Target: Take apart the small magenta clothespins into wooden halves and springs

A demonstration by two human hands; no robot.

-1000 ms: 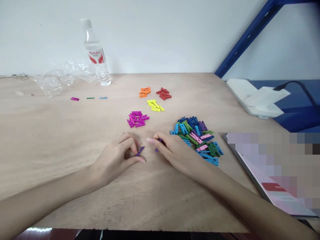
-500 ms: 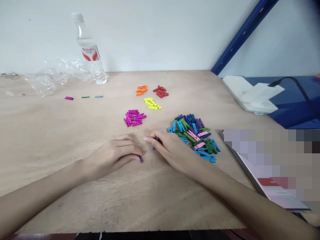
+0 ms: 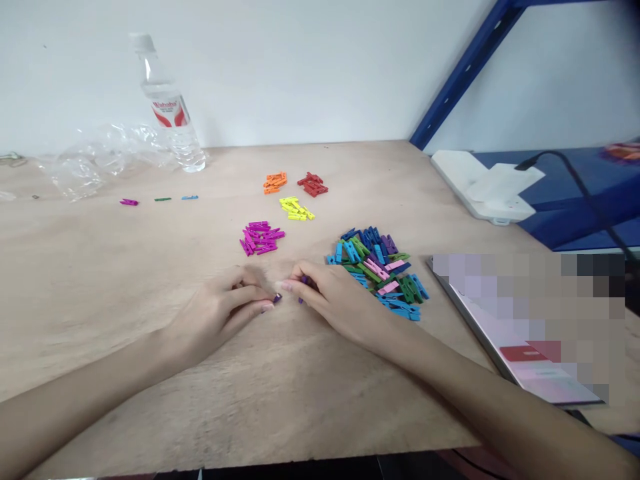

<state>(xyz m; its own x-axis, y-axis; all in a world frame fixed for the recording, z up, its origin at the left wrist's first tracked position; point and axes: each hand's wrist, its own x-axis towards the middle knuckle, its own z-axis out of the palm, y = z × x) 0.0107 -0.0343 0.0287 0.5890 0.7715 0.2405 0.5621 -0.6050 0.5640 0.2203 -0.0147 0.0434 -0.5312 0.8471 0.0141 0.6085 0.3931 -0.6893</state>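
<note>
Over the middle of the wooden table point(image 3: 240, 393), my left hand point(image 3: 227, 307) pinches a small purple clothespin point(image 3: 277, 298) between thumb and fingers. Just to its right, my right hand point(image 3: 325, 297) is closed on another purple clothespin point(image 3: 303, 291), mostly hidden by the fingers. A mixed pile of clothespins point(image 3: 383, 267) in blue, green, pink and purple lies beyond and beside my right hand. Beyond my hands sit separate small heaps: magenta clothespins point(image 3: 261, 239), yellow clothespins point(image 3: 297, 209), orange clothespins point(image 3: 275, 182) and red clothespins point(image 3: 313, 184).
A water bottle point(image 3: 170, 113) and a crumpled clear plastic bag point(image 3: 95, 160) stand at the back left. Near them lie single magenta point(image 3: 129, 202), green point(image 3: 163, 199) and blue point(image 3: 189, 197) pieces. A white device point(image 3: 480, 187) with a black cable and a partly blurred flat panel point(image 3: 525, 353) occupy the right.
The whole view has shifted slightly left. My left hand has turned the purple clothespin, so its end now points up toward the right hand. Both hands keep their grip.
</note>
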